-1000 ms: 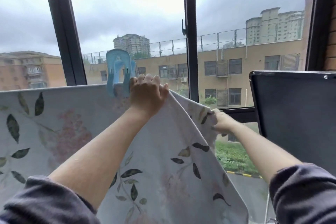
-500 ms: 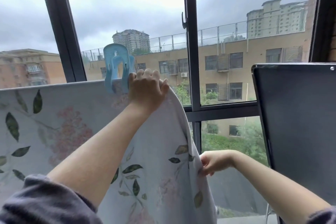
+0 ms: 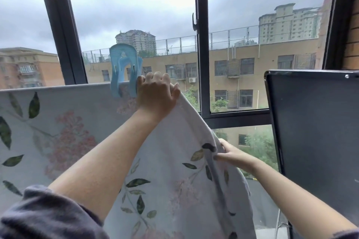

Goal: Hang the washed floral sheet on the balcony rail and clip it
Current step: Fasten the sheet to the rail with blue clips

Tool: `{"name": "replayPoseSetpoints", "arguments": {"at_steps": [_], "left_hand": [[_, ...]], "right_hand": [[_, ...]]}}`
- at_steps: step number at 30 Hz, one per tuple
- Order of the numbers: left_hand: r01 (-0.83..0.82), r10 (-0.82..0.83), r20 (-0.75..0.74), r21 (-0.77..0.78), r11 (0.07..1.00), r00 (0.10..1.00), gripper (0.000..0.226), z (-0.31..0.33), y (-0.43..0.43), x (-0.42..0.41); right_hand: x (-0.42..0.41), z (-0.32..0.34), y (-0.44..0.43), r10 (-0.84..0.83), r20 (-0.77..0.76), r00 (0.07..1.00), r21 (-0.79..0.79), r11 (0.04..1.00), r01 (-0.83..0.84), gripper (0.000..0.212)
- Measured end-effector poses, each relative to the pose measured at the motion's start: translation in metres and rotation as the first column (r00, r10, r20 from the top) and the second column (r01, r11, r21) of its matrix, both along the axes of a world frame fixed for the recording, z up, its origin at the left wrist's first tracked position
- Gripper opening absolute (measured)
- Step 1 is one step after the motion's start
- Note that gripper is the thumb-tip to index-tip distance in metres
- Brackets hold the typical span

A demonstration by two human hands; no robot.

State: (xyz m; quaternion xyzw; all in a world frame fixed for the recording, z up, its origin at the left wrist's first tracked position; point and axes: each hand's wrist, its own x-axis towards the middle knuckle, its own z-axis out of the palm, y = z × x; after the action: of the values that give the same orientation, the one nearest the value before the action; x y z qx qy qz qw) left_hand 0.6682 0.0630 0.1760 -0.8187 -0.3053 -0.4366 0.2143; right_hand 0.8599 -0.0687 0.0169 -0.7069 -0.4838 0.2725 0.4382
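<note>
My left hand [image 3: 157,93] grips the floral sheet [image 3: 77,132] at its top edge, beside the blue clip [image 3: 124,70] at 11 o'clock; my right hand [image 3: 231,154] pinches the hanging edge, with a dark panel [image 3: 314,132] at 3 o'clock.

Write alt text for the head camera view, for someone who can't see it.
A person's left hand grips the top edge of a hanging floral sheet beside a blue clip clamped on it, while the right hand pinches the sheet's side edge. Behind, windows show apartment blocks under grey sky.
</note>
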Motion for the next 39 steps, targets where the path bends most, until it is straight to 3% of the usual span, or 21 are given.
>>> {"name": "replayPoseSetpoints", "arguments": {"at_steps": [1,2,3,4,5,9,11,13,15,16,18,19,21,23,24,27,31,33,36,39], "left_hand": [[-0.002,0.002,0.001,-0.001,1.0,1.0,0.041,0.001,0.0,0.0],[-0.005,0.005,0.002,-0.006,1.0,1.0,0.041,0.001,0.0,0.001],[-0.008,0.008,0.001,-0.01,1.0,1.0,0.041,0.002,0.0,0.0],[-0.009,0.009,-0.003,-0.017,1.0,1.0,0.041,0.001,-0.001,0.001],[-0.01,0.01,-0.008,-0.023,1.0,1.0,0.041,0.001,-0.002,0.001],[-0.011,0.011,-0.015,-0.011,1.0,1.0,0.043,0.0,-0.005,0.001],[-0.014,0.014,-0.021,-0.022,1.0,1.0,0.042,0.001,-0.006,0.0],[-0.015,0.015,-0.018,-0.021,1.0,1.0,0.043,0.0,-0.006,0.001],[-0.021,0.021,-0.006,-0.012,1.0,1.0,0.048,-0.002,-0.006,0.0],[-0.023,0.023,0.003,-0.009,1.0,1.0,0.049,-0.001,-0.005,-0.001],[-0.017,0.017,-0.005,-0.024,1.0,1.0,0.044,-0.001,-0.004,-0.002],[-0.015,0.015,-0.012,-0.032,0.999,1.0,0.042,-0.001,-0.005,-0.003],[-0.013,0.013,-0.01,-0.028,1.0,1.0,0.041,-0.002,-0.003,-0.006],[-0.021,0.021,0.011,-0.001,1.0,1.0,0.047,-0.002,-0.001,-0.006],[-0.025,0.025,0.017,0.001,1.0,1.0,0.051,-0.002,-0.001,-0.006],[-0.018,0.018,0.03,-0.009,1.0,0.999,0.062,-0.001,-0.003,-0.003],[-0.004,0.005,0.038,-0.011,1.0,0.999,0.063,-0.002,-0.007,0.002],[0.003,-0.003,0.048,-0.001,1.0,0.999,0.06,-0.003,-0.006,0.002],[0.023,-0.024,0.071,0.015,1.0,0.997,0.055,-0.004,-0.004,0.001],[0.031,-0.032,0.076,0.02,0.999,0.997,0.05,-0.005,-0.005,0.003]], "right_hand": [[-0.01,0.001,-0.003,0.158,-0.164,0.974,0.021,0.987,-0.157,0.051],[-0.016,-0.002,-0.004,0.237,-0.137,0.962,-0.019,0.97,-0.242,0.053],[-0.019,-0.007,-0.002,0.231,0.034,0.972,-0.101,0.969,-0.227,0.045],[-0.019,-0.013,0.001,0.154,0.285,0.946,-0.178,0.978,-0.106,0.03],[-0.016,-0.018,0.002,0.075,0.513,0.855,-0.214,0.976,0.042,0.018],[0.003,-0.01,0.003,0.075,0.734,0.675,-0.396,0.855,0.335,0.032],[0.018,0.009,0.007,-0.018,0.826,0.563,-0.32,0.807,0.497,0.022],[0.037,0.03,0.014,-0.223,0.802,0.554,-0.206,0.767,0.608,0.023],[0.053,0.05,0.024,-0.437,0.588,0.681,-0.101,0.795,0.598,0.023],[0.055,0.059,0.03,-0.443,0.45,0.776,-0.094,0.84,0.534,0.022],[0.041,0.065,0.033,-0.181,0.303,0.936,-0.239,0.936,0.258,0.025],[0.032,0.059,0.035,0.01,0.279,0.96,-0.367,0.925,0.098,0.027],[0.02,0.029,0.038,0.293,0.171,0.941,-0.582,0.8,-0.144,0.031],[0.013,-0.008,0.036,0.418,0.055,0.907,-0.691,0.672,-0.267,0.036],[0.007,-0.024,0.034,0.422,0.047,0.905,-0.697,0.664,-0.273,0.034],[0.004,-0.052,0.033,0.318,0.128,0.94,-0.577,0.794,-0.19,0.025],[0.036,-0.043,0.03,0.156,0.265,0.951,-0.532,0.847,0.009,0.034],[0.06,-0.03,0.027,0.045,0.379,0.924,-0.481,0.863,0.155,0.024],[0.083,-0.005,0.028,-0.143,0.576,0.805,-0.344,0.851,0.397,0.005],[0.086,0.003,0.045,-0.288,0.723,0.628,-0.166,0.81,0.562,0.012]]}}
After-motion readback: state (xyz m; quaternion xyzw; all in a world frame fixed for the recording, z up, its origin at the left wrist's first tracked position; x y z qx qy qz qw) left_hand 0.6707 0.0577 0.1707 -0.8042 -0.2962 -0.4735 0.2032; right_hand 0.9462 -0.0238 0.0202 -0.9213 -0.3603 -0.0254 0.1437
